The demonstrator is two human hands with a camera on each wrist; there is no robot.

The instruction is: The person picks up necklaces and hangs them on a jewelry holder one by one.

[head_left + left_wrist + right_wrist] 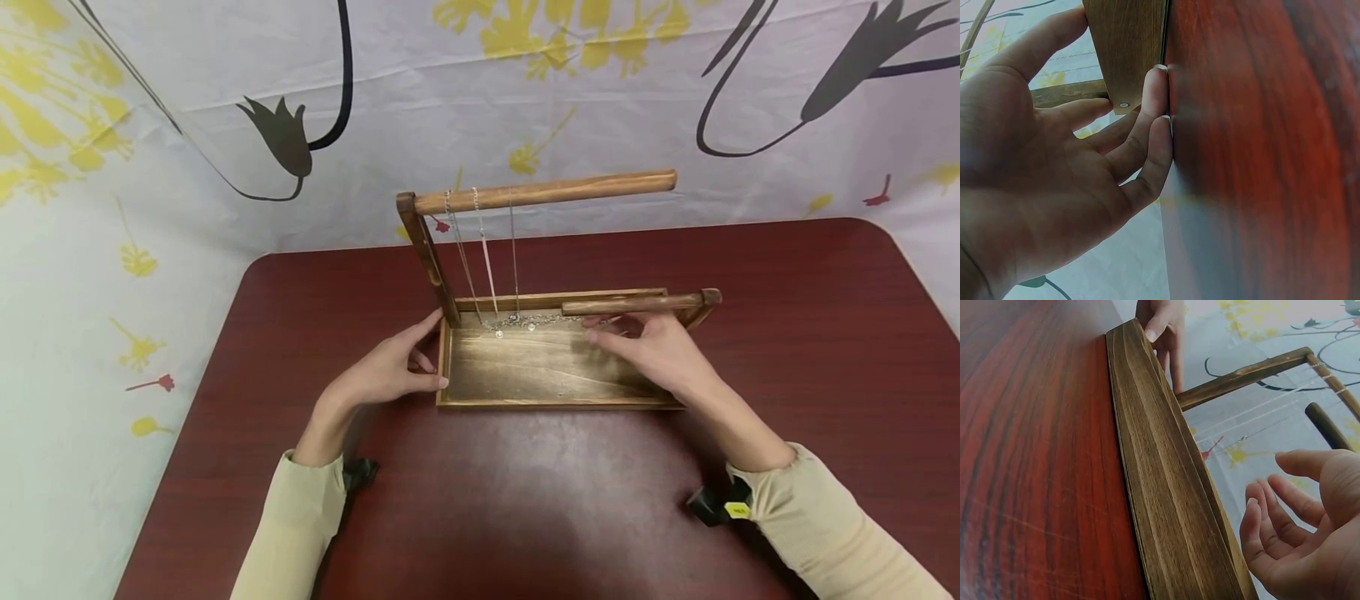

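Observation:
A wooden jewelry stand (pixel 551 403) with a shallow tray base stands on the table. Its tall arm (pixel 543 192) carries several thin silver necklaces (pixel 514 250); their lower ends and small pendants lie in the tray. My left hand (pixel 390 367) touches the tray's left end, thumb near the front corner and index finger by the upright's foot. At the lower arm (pixel 630 306), my right hand (pixel 663 350) reaches under the bar, beside a silver chain (pixel 551 318). In the right wrist view its thumb and fingertips stand apart, with no chain visible between them.
The dark red table (pixel 510 500) surrounds the stand. Behind it hangs a pale cloth (pixel 420 125) with yellow and grey plant prints. The tall upright (pixel 427 258) rises at the tray's left end; the lower arm overhangs the right side.

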